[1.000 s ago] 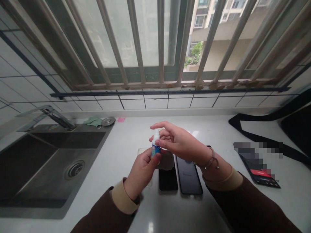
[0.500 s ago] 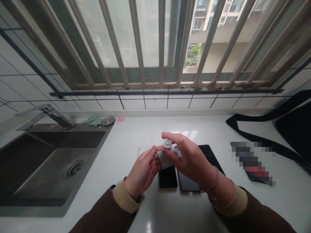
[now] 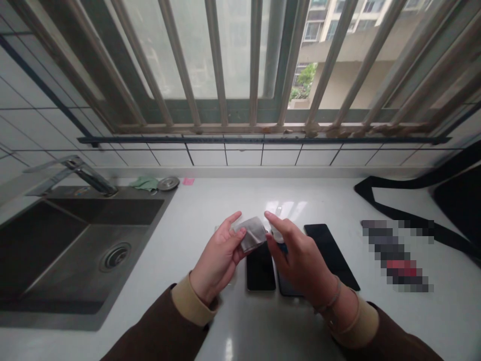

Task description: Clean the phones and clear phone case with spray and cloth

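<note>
A folded grey cloth [image 3: 252, 235] is pinched in my left hand [image 3: 220, 253], its thumb on top and index finger extended. A small white spray bottle [image 3: 277, 234] stands upright within the curve of my right hand [image 3: 300, 255], partly covered by index finger and thumb. My right index finger and thumb are spread toward the cloth's right edge; the other fingers are hidden, apparently around the bottle. Beneath the hands lie a black phone [image 3: 260, 273] and a dark tablet [image 3: 290, 286], the latter mostly covered by my right hand.
Farther right is another black flat panel [image 3: 330, 255]. A pixelated dark object [image 3: 394, 258] and a black strap [image 3: 402, 215] lie on the right. To the left are a sink [image 3: 150, 260], faucet [image 3: 92, 175], green cloth [image 3: 145, 183] and metal drain cover [image 3: 169, 183]. Window bars [image 3: 255, 65] rise behind.
My right hand and the spray bottle have moved right, away from above the cloth. My left thumb now lies over the cloth, and its index finger has stretched out.
</note>
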`<state>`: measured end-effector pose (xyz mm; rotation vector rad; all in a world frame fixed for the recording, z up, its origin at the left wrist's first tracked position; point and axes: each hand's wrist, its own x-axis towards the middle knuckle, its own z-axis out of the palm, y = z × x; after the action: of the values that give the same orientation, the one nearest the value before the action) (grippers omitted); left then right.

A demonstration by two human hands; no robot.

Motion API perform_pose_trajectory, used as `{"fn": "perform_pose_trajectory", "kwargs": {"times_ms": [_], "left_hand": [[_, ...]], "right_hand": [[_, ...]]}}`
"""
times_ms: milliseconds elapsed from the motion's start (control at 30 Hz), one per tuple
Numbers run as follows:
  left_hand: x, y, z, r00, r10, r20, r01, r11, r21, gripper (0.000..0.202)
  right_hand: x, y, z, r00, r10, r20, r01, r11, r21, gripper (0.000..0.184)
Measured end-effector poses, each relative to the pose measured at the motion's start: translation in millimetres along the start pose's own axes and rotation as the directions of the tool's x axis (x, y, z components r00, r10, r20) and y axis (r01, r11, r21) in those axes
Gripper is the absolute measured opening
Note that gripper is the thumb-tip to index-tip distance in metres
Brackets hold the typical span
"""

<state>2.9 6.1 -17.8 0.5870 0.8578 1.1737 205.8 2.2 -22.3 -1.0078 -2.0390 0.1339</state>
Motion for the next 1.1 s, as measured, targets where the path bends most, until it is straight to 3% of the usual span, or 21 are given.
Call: {"fn": "perform_pose_trajectory", "kwargs": {"times_ms": [67, 200, 467, 633, 867, 1100], "left_hand": [[0.8, -2.0, 0.4, 0.999, -0.028, 0.036, 0.028, 1.0, -0.014, 0.047], [3.7, -6.7, -2.4, 0.987, -0.069, 0.144, 0.074, 0.997, -0.036, 0.026], [2.8, -3.4, -0.9, 0.994, -0.068, 0.086, 0.081, 0.984, -0.16, 0.023], [1.8, 3.7, 1.9, 0.987, -0.153, 0.049, 0.16, 0.953, -0.258, 0.039], [1.6, 7.0, 1.4, 0.989, -0.134, 0.06, 0.145, 0.955, -0.258, 0.049], [1.2, 10.0, 4.1, 0.991, -0.133, 0.022, 0.134, 0.955, -0.264, 0.052]], "right_hand": [[-0.3, 0.4, 6.0, 0.996, 0.008, 0.091, -0.006, 1.0, -0.025, 0.057], [-1.1, 0.4, 8.4, 0.988, 0.043, 0.148, -0.036, 0.998, -0.048, 0.06], [-6.2, 0.3, 14.4, 0.963, 0.087, 0.253, -0.065, 0.993, -0.095, 0.058], [-7.2, 1.0, 17.2, 0.958, 0.085, 0.273, -0.066, 0.995, -0.077, 0.053], [-6.8, -3.8, 16.7, 0.956, 0.131, 0.261, -0.14, 0.99, 0.017, 0.041], [-7.1, -0.2, 17.2, 0.977, 0.048, 0.207, -0.059, 0.997, 0.047, 0.055]]}}
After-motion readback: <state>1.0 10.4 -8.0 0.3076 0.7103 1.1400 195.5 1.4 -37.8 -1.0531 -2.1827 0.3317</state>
